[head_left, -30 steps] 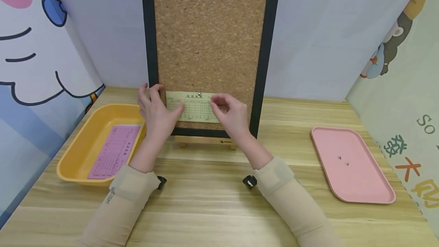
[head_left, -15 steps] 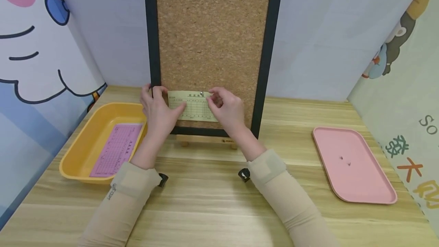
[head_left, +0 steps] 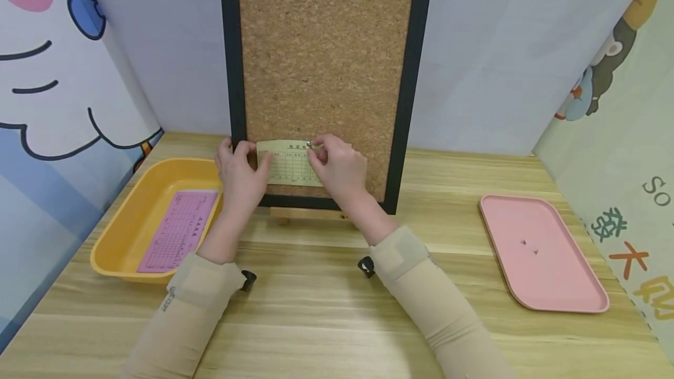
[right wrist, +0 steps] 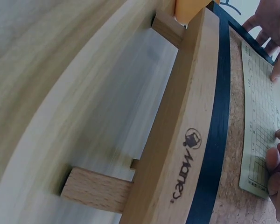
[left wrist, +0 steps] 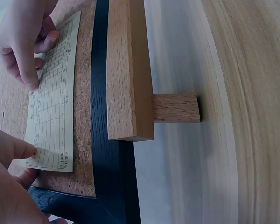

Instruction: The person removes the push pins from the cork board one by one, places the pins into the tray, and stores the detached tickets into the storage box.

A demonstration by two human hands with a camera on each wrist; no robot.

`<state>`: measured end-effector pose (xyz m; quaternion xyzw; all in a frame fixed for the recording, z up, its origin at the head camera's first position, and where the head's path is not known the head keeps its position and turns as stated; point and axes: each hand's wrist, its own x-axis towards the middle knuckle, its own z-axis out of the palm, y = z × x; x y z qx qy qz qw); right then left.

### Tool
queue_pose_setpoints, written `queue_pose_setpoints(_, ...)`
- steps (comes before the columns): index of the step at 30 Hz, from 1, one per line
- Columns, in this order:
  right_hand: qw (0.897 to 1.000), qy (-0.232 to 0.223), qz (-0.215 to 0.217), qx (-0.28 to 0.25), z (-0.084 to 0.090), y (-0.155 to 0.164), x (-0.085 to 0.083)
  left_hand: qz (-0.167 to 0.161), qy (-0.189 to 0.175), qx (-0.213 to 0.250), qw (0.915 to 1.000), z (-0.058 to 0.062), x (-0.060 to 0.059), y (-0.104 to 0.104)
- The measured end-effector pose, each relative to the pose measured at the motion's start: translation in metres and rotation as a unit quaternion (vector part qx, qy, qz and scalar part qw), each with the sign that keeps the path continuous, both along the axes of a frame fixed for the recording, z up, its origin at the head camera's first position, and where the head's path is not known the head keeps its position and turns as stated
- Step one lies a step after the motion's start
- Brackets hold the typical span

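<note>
A pale green printed form (head_left: 286,162) lies against the bottom of a black-framed cork board (head_left: 326,63). A small shiny pushpin (head_left: 309,144) sits at its top edge. My left hand (head_left: 239,171) presses its thumb on the form's left part, its other fingers around the board's left frame edge. In the left wrist view that thumb (left wrist: 25,149) is flat on the paper. My right hand (head_left: 341,171) has bent fingers over the form's right part, with index fingertip and thumb right at the pushpin; I cannot tell if they pinch it. The right end of the form is hidden.
On the left stands a yellow basin (head_left: 118,221) with a purple printed form (head_left: 179,230) inside. On the right lies a pink tray (head_left: 558,274) with two tiny pins. A wooden stand (right wrist: 172,140) supports the board on the wooden table (head_left: 316,320).
My right hand has moved left along the form to the pushpin. My left thumb has shifted left, towards the form's edge. Board, form, basin and tray look unmoved apart from slight camera sway.
</note>
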<state>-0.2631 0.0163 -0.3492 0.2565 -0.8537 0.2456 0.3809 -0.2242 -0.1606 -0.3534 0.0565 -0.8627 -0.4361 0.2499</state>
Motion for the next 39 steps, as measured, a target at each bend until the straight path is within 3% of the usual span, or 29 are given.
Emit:
queue_pose_setpoints(18,0.999,0.042,-0.022,0.011,0.003,-0.011,-0.004,0.005,0.009,0.005,0.9999,0.000,-0.002,0.000)
queue_pose_setpoints(32,0.995,0.075,-0.025,0.061,0.004,-0.010,-0.002,0.000,0.016,0.005,0.9999,0.000,-0.001,0.001)
queue_pose_setpoints(39,0.987,0.114,-0.042,0.100,0.006,-0.013,-0.004,0.003,0.020,0.003,0.9998,0.000,-0.002,0.000)
